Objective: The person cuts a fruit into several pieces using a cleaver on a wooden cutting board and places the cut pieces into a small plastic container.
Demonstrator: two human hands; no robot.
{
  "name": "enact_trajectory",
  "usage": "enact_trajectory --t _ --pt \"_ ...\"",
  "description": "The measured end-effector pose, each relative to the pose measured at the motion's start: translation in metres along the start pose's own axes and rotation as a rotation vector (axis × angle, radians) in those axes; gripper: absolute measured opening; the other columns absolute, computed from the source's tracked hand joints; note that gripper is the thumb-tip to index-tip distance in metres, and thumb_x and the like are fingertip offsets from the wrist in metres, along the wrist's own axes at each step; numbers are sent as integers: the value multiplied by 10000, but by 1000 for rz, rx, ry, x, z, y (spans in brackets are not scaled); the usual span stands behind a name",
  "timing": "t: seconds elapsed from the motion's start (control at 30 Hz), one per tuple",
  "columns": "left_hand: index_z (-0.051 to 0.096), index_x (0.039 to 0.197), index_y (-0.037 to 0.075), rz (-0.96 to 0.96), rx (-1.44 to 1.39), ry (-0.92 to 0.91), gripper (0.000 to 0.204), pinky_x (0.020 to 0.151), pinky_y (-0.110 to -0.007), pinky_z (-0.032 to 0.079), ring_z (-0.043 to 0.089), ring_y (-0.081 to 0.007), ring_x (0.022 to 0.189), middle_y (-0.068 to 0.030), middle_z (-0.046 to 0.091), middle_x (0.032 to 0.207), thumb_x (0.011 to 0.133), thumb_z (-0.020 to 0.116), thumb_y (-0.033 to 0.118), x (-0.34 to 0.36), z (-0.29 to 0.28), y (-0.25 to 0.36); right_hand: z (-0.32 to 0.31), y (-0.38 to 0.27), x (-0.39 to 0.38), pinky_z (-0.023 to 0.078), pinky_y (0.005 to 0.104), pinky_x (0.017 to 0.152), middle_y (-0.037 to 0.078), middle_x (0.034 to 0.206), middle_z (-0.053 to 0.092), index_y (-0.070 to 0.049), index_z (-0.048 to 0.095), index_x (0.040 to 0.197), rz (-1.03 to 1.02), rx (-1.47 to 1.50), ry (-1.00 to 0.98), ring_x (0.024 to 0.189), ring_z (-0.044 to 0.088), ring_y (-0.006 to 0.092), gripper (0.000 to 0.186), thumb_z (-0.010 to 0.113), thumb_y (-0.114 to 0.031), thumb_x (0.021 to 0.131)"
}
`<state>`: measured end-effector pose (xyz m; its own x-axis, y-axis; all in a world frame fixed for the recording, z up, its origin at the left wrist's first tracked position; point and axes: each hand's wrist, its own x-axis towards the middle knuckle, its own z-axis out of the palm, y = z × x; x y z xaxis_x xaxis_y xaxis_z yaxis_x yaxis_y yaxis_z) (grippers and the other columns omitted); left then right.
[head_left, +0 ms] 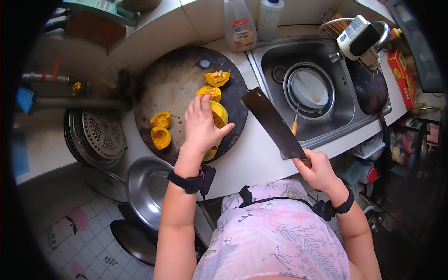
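Observation:
Near the right edge of a round dark cutting board (163,77), my left hand (201,125) grips a large pumpkin piece (220,113), thumb stretched to the right. The hand covers much of that piece. A wooden-handled cleaver (275,125) is in my right hand (318,171), fingers wrapped round its handle. Its broad dark blade slants up and left over the white counter, apart from the pumpkin. Beyond my left fingertips lie a pumpkin wedge (209,92) and another wedge (217,78), both with seeds. Two hollowed pumpkin chunks (161,128) sit at the board's left.
Right of the board is a steel sink (268,60) holding a metal basin and a white bowl (310,87). A steel bowl (148,186) stands by my left forearm. Bottles (240,28) line the back wall. A wok (371,86) rests right of the sink.

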<state>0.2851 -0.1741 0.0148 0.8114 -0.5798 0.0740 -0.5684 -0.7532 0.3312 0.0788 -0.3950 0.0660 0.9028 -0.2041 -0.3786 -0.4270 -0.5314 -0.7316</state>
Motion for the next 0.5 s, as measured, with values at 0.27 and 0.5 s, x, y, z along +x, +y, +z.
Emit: enact_trajectory --t 0.27,0.5 --pt "427 1145 32 -279 -375 6 677 889 -391 414 508 -333 1016 -191 496 1099 640 765 329 -16 12 -24 7 29 -23 344 323 441 111 495 452 14 549 711 149 208 86 430 430 212 258 613 -213 814" --pt "395 1196 66 -311 -1013 235 483 931 -282 389 500 -166 1032 -82 483 1123 790 648 135 -9 32 -71 11 21 -12 343 330 437 112 494 460 2 542 703 66 150 64 423 437 227 248 615 -208 814"
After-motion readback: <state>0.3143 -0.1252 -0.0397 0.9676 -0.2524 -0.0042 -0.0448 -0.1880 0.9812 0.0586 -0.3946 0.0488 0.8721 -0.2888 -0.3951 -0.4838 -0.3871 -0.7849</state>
